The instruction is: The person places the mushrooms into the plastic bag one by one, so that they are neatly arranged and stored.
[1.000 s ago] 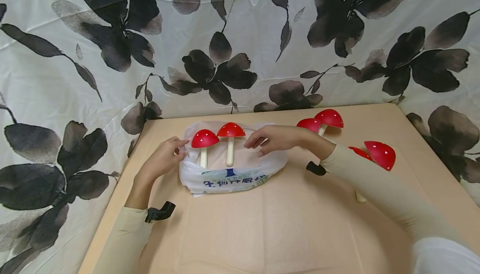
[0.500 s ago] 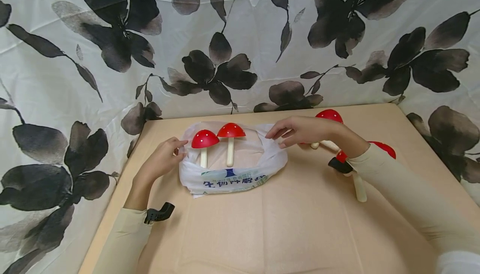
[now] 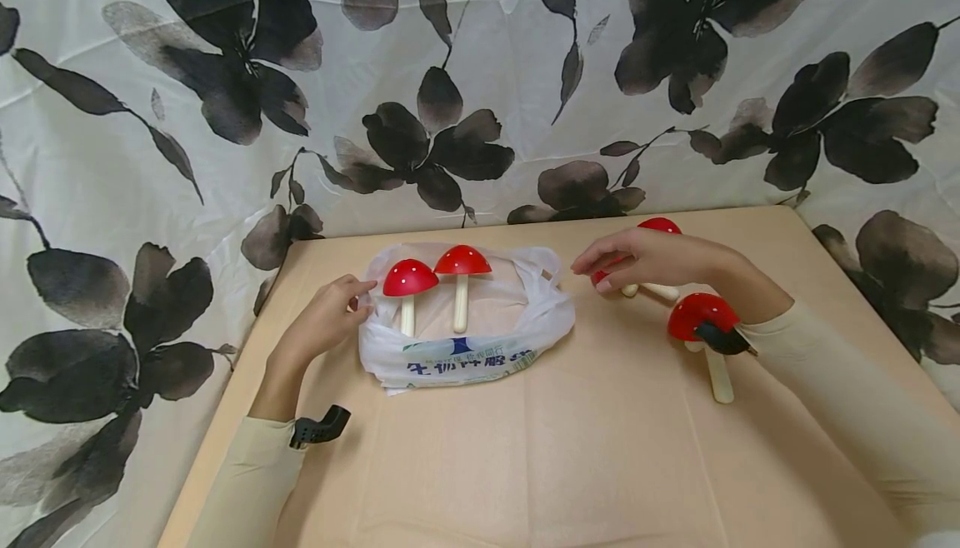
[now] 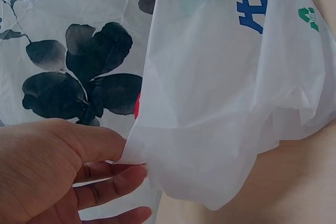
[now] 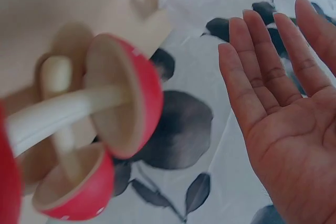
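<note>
At the left rim of a white plastic bag (image 3: 465,371), my left hand (image 3: 324,315) pinches the plastic between thumb and index finger. The left wrist view shows the thumb over the bag's edge (image 4: 137,148). Two toy mushrooms with white-dotted red caps, one left (image 3: 409,278) and one right (image 3: 462,260), lie in the bag's mouth, pale stems toward me. My right hand (image 3: 660,260), fingers extended and holding nothing, is over the mushrooms at the back right, partly covering a red cap (image 3: 662,225). In the right wrist view, mushrooms (image 5: 147,106) lie beside that open palm (image 5: 294,129).
Nearer me on the right, another red-capped mushroom (image 3: 697,315) is partly hidden by the black wrist camera (image 3: 726,338). A light wood-coloured table (image 3: 525,465) meets a white cloth with dark flowers (image 3: 465,148) at the back.
My right hand has moved right, from over the bag's mouth, past its right rim, to the mushrooms at the back right. My left hand and the bag have stayed put.
</note>
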### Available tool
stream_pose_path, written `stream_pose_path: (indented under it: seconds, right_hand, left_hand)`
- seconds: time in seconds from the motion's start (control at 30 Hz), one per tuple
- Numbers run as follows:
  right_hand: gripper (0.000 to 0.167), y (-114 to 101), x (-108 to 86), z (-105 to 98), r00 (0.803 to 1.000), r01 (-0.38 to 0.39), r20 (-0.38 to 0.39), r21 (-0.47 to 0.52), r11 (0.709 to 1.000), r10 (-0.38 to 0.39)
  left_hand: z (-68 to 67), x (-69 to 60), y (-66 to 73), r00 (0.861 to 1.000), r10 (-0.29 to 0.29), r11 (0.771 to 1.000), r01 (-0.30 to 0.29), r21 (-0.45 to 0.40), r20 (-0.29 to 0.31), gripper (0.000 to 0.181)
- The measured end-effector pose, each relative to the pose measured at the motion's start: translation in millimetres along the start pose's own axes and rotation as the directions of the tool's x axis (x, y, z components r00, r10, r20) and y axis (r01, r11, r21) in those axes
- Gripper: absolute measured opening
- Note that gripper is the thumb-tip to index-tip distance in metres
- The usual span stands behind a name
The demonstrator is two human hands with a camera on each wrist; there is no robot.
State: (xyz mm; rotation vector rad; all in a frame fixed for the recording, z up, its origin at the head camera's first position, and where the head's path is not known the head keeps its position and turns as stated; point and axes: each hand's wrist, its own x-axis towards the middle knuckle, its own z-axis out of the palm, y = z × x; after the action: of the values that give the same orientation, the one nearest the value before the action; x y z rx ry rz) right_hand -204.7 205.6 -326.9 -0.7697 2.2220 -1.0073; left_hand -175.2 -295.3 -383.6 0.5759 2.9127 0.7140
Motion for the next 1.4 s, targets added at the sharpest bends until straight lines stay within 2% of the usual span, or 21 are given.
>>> stream_pose_path:
  seconds: [0.23, 0.4, 0.63, 0.9, 1.13, 1.4]
  right_hand:
    - [0.046, 18, -16.7, -7, 0.999, -0.014, -0.050, -0.036, 0.999, 0.013]
    - [0.054, 31, -26.8, -11, 0.996, -0.056, -0.064, 0.000, 0.998, 0.056]
    - [0.053, 43, -40.8, -13, 0.994, -0.052, -0.095, 0.022, 0.998, 0.054]
    - [0.053, 58, -51.0, -12, 0.987, -0.111, -0.110, 0.033, 0.993, 0.114]
    - [0.053, 71, -50.7, -16, 0.987, -0.113, -0.117, 0.002, 0.994, 0.112]
    - [0.047, 77, -48.2, -23, 0.983, -0.131, -0.144, -0.106, 0.986, 0.115]
  left_hand:
    - [1.9, -1.0, -1.1, 1.000, 0.003, 1.000, -0.003, -0.003, -0.006, 0.039]
    - [2.4, -0.6, -0.5, 1.000, 0.006, 1.000, -0.006, -0.013, -0.009, 0.039]
    - [2.1, -0.5, -0.9, 1.000, -0.003, 1.000, 0.003, -0.021, -0.004, 0.040]
    - [2.7, -2.0, -3.4, 1.000, 0.007, 1.000, -0.008, -0.028, -0.013, 0.045]
    - [5.8, -0.7, -4.8, 1.000, -0.007, 1.000, 0.007, -0.028, -0.018, 0.045]
    - [5.7, 4.4, -3.0, 0.999, -0.023, 1.000, 0.022, -0.021, -0.029, 0.045]
